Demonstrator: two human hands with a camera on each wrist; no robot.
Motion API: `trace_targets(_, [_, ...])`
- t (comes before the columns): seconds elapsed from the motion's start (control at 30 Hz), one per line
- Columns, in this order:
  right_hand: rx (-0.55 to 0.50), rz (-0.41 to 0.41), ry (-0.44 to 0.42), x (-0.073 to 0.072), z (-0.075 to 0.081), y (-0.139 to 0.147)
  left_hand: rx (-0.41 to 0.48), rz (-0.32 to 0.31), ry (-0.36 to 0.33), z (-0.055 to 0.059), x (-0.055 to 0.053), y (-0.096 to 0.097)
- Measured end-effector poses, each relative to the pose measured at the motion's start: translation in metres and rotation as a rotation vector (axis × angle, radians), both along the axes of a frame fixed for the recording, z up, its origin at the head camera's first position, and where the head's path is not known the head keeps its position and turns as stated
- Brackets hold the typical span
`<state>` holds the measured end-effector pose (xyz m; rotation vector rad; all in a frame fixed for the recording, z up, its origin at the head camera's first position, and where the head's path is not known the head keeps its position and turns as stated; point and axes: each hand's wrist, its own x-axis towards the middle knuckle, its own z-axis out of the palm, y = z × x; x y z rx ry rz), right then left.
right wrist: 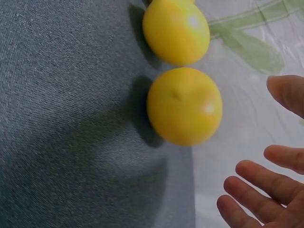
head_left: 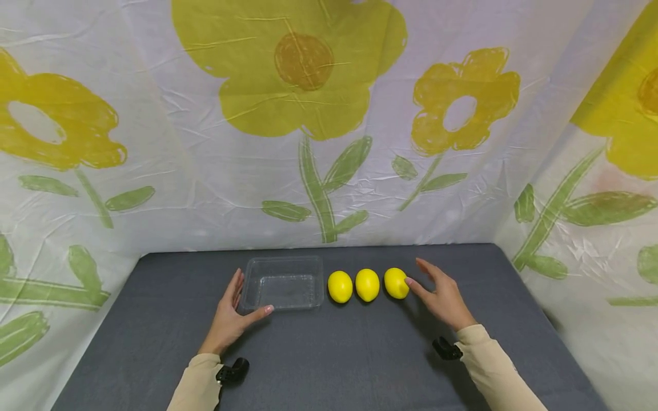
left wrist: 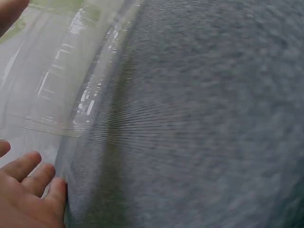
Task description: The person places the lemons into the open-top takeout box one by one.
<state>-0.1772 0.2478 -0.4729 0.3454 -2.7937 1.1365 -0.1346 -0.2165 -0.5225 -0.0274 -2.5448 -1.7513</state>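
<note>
A clear plastic box (head_left: pixel 315 302) lies on the dark table, left of a row of three yellow lemons. My left hand (head_left: pixel 231 317) is at the box's left front corner, fingers along its left side and thumb near the front edge. In the left wrist view the fingers (left wrist: pixel 33 183) lie beside the clear plastic wall (left wrist: pixel 90 95). My right hand (head_left: pixel 442 297) is spread just right of the rightmost lemon (head_left: pixel 396 283), the thumb overlapping its edge. That lemon (right wrist: pixel 184 107) shows apart from the fingers (right wrist: pixel 261 190) in the right wrist view. The middle lemon (head_left: pixel 367 285) and left lemon (head_left: pixel 340 287) sit beside it.
A grey cloth (head_left: pixel 329 365) covers the table. White sheeting with printed yellow flowers (head_left: pixel 303 60) hangs behind and at both sides. Each wrist carries a black camera, one on the left (head_left: pixel 233 371) and one on the right (head_left: pixel 447 348).
</note>
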Motion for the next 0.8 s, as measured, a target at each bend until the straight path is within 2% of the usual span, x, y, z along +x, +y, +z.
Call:
trace_targets(0.13, [-0.018,-0.002,-0.020,0.000,-0.004,0.000,-0.016,0.001,0.003,-0.005,0.000,0.003])
trace_targets(0.4, [-0.032,-0.017,-0.062,0.001,-0.010,-0.001,0.018,-0.013,0.035,-0.011,-0.002,0.007])
trace_targets(0.8, [-0.040,-0.015,-0.098,-0.006,-0.020,-0.006,0.028,0.005,0.061,-0.014,-0.003,0.010])
